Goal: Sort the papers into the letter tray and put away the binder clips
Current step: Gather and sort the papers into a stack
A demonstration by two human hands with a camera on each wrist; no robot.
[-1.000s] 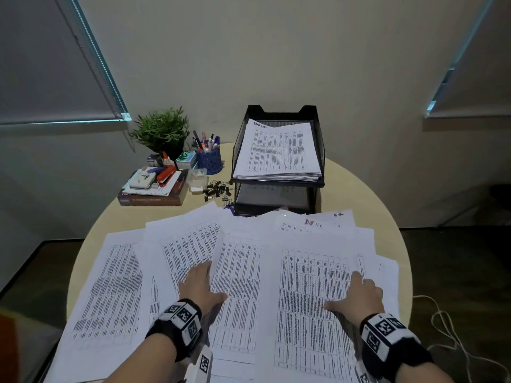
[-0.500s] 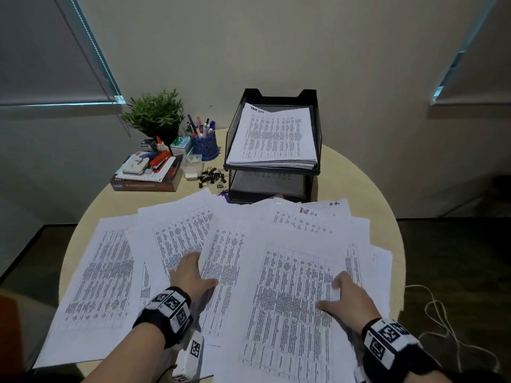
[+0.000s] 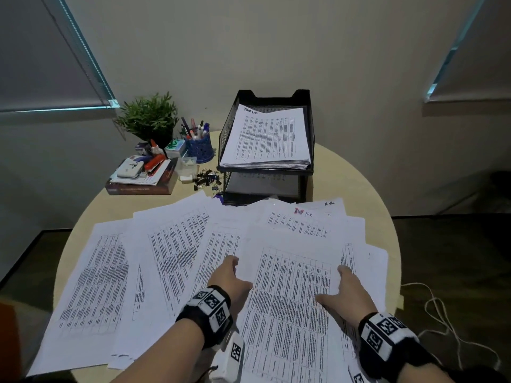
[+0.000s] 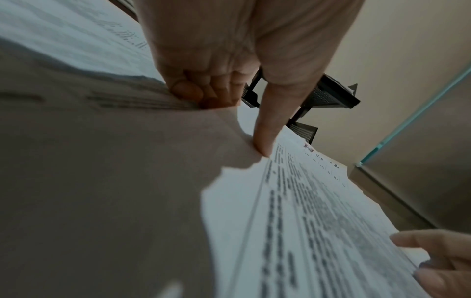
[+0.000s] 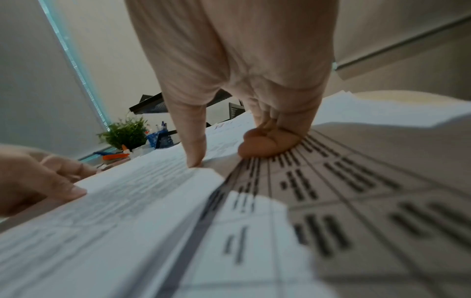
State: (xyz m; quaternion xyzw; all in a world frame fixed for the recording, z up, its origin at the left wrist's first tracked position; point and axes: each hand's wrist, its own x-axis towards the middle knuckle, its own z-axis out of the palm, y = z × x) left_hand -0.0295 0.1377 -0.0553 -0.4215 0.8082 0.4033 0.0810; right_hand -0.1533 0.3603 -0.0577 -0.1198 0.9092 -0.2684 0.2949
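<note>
Printed sheets lie fanned across the round table (image 3: pixel 359 183). A sheaf of papers (image 3: pixel 290 294) sits on top in the middle, nearest me. My left hand (image 3: pixel 235 272) holds its left edge. In the left wrist view the thumb lies on top and the curled fingers (image 4: pixel 198 94) tuck under the edge. My right hand (image 3: pixel 336 286) holds the right edge, thumb on top and fingers (image 5: pixel 267 145) curled beneath. The black two-tier letter tray (image 3: pixel 312 128) stands at the back, with a paper stack (image 3: pixel 265 139) in its top tier. Loose binder clips (image 3: pixel 206 179) lie left of the tray.
At the back left are a small clear box (image 3: pixel 186 164), a blue pen cup (image 3: pixel 200 147), a potted plant (image 3: pixel 149 120) and a book (image 3: pixel 141 186) with a stapler and other items on it. A white cable (image 3: pixel 442 313) lies on the floor to the right.
My left hand has slid right from the spread sheets to the middle sheaf's left edge. The sheaf's near end has swung left between both hands. The right hand keeps its hold.
</note>
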